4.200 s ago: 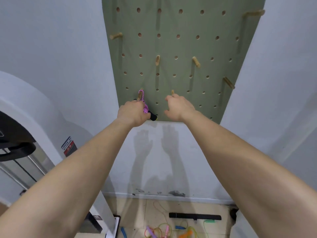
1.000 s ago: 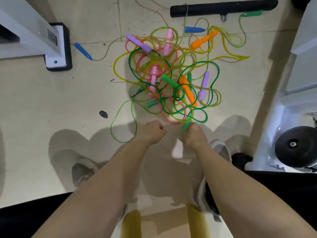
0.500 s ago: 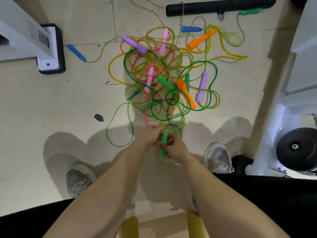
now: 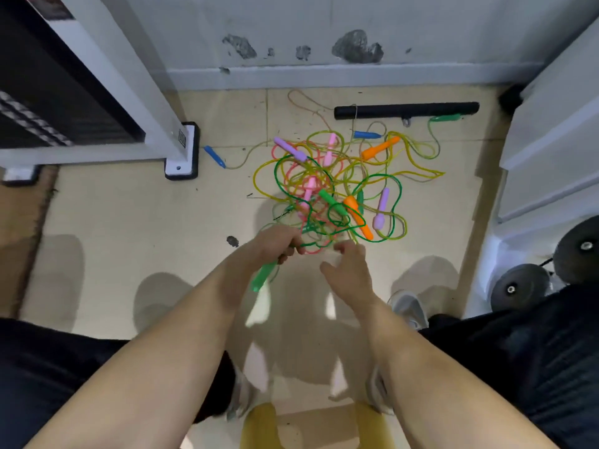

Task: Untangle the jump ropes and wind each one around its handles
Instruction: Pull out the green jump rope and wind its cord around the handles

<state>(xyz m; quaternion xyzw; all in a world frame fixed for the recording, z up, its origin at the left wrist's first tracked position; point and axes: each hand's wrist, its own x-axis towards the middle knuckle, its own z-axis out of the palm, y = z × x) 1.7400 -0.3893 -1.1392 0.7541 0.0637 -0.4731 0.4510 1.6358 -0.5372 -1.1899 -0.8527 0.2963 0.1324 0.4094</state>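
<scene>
The person's left hand (image 4: 278, 246) grips the top of a green handle (image 4: 264, 275). Its fingers are curled round the handle, whose free end points down and towards the person. A green cord (image 4: 311, 244) runs from this fist back into the tangle. The right hand (image 4: 348, 273) hovers just beside the left, with its fingers (image 4: 350, 248) loosely bent over the near edge of the heap. Motion blur makes it impossible to tell whether they pinch a cord or only touch it.

The tangled jump ropes (image 4: 334, 189) lie in a heap on the floor (image 4: 129, 222), towards its far edge by the wall and just beyond the hands. Yellow, green and pink cords loop over one another. In the heap lie a purple handle (image 4: 290, 150), a pink handle (image 4: 330, 149), an orange handle (image 4: 379, 148), a second orange handle (image 4: 358, 218) and a second purple handle (image 4: 381, 209). A blue handle (image 4: 214, 156) lies apart on the left of the heap, near the black-based foot of a white frame (image 4: 181, 150). A black bar (image 4: 405, 110) lies beyond the heap, close to the wall. Dark weight plates (image 4: 580, 247) sit at the floor's right edge.
</scene>
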